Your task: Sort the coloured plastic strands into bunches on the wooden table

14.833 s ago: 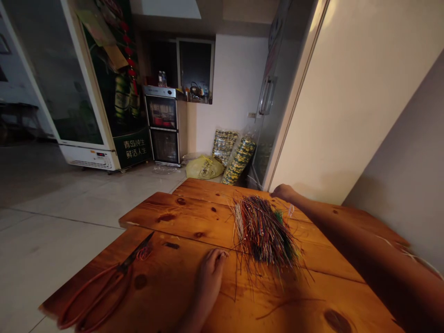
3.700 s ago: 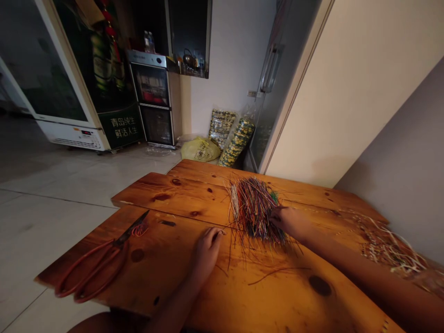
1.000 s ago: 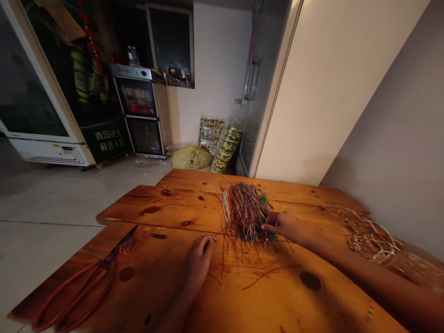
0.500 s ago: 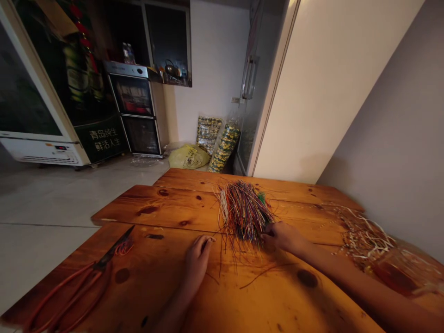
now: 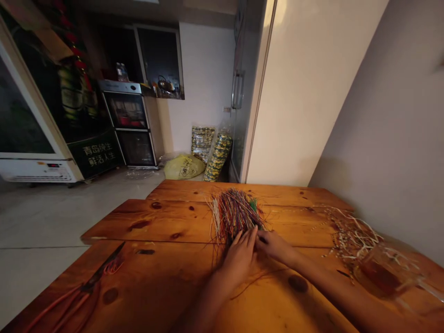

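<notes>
A heap of thin wires [image 5: 235, 210] in many colours, with white ones on its left and a green tuft at its right, lies on the wooden table [image 5: 145, 277]. My left hand [image 5: 241, 252] reaches to the near edge of the heap, its fingers stretched out over the wires. Just to its right, my right hand [image 5: 274, 246] has curled fingers at the heap's near right corner, close to the left fingertips. What those fingers pinch is hidden. A few loose strands lie in front of the hands.
Large scissors [image 5: 88, 286] with orange handles lie at the left, beside a small reddish wire coil [image 5: 114, 265]. At the right are pale scraps [image 5: 357, 240] and a clear jug [image 5: 381, 273] of brown liquid. Beyond the table stand a cabinet [image 5: 130, 125] and a yellow bag [image 5: 183, 167].
My left hand has moved right and forward, from the bare wood to the wires beside my right hand, and its fingers have stretched out. The view has tilted slightly upward.
</notes>
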`<state>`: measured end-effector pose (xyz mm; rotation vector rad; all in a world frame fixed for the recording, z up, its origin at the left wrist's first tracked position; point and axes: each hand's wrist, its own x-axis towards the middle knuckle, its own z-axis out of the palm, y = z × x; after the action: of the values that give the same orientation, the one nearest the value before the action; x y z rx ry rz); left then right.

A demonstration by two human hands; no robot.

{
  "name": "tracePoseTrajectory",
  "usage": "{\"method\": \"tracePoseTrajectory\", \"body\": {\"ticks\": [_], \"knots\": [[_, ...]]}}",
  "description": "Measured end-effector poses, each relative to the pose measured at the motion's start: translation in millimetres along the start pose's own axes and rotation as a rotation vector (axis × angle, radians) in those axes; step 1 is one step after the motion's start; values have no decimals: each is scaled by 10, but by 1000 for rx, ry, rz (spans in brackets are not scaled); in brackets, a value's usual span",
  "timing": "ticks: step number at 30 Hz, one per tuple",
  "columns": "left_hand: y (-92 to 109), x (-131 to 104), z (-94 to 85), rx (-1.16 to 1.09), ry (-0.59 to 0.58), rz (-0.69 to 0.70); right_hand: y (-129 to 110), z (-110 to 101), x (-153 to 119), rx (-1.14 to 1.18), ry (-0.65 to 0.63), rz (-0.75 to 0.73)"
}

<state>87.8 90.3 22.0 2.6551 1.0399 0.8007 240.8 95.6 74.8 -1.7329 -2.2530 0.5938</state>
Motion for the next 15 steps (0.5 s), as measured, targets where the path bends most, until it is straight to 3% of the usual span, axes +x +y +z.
{"method": "tracePoseTrajectory", "body": {"ticks": [4,7,10,13,15], "knots": [[-193,31,200,35,-4,-6,11,-205,-200,229,-3,51],[-236,-27,242,37,3,0,153,-575,-321,443,88,107],[-233,-41,241,33,3,8,471,-1086,-340,731,298,133],[-250,-38,241,27,11,31,925,-1585,-331,706,632,280],[-268,-44,247,16,13,32,1247,-1825,-371,664,744,350]]}}
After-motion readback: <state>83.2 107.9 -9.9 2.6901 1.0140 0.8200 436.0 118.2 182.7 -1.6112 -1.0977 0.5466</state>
